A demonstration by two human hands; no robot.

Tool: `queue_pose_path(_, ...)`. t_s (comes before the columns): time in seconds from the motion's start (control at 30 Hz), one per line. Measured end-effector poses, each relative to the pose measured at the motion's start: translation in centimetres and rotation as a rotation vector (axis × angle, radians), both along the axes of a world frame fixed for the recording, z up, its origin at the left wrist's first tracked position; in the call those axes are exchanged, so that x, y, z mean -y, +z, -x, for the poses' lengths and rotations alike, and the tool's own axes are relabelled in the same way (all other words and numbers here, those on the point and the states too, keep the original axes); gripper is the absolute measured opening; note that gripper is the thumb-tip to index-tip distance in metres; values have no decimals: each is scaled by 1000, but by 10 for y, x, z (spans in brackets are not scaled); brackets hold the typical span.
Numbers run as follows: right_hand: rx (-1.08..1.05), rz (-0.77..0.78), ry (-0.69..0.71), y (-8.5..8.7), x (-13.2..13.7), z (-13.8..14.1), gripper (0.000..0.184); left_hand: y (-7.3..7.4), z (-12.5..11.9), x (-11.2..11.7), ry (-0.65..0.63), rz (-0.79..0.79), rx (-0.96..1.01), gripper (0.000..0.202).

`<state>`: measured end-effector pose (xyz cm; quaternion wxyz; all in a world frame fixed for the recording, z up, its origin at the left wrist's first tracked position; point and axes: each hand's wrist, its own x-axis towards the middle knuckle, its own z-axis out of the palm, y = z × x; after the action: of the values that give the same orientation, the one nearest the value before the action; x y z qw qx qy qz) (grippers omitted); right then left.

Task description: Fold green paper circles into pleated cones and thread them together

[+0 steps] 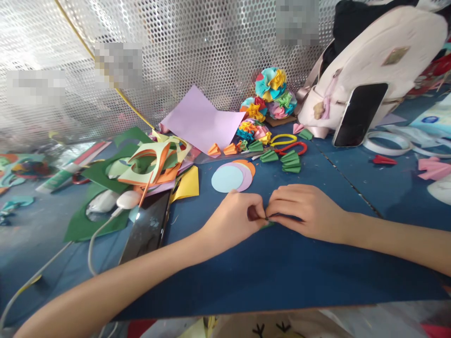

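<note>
Fingertips of my left hand (235,217) and my right hand (306,209) meet over the blue table, both pinching a small piece of green paper (268,225). Most of that paper is hidden by the fingers. Just beyond my left hand lie overlapping paper circles: a light blue circle (226,177) on top, with purple and orange ones under it. Pleated green paper pieces (291,161) rest past my right hand. Beside them are scissors (296,148) with red and yellow handles. Two folded orange pieces (230,149) sit farther left.
Left of my hands are paper offcuts (148,162), a dark phone (150,225) and a white cable (92,246). Behind stand colourful paper balls (270,85) and a purple sheet (201,119). At right, a phone (360,115) leans on a pale backpack (382,61), near a tape roll (386,143).
</note>
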<state>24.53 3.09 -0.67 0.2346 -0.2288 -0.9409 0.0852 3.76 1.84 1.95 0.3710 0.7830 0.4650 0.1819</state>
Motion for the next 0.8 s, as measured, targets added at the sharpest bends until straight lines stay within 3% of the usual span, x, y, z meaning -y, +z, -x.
queue_pose_path(0.2,-22,118,-21,0,3,3,17,-4,4,1,-99,-196,-87,13)
queue_pose_path(0.47,-37,143,0,-1,-1,0,16,-8,8,3,-104,-49,-31,1)
queue_pose_path(0.6,-34,117,-4,-3,-2,-1,17,-12,6,1,-71,-43,59,18)
queue_pose_path(0.8,-29,143,13,-4,-3,-4,17,-15,4,0,-9,41,129,11)
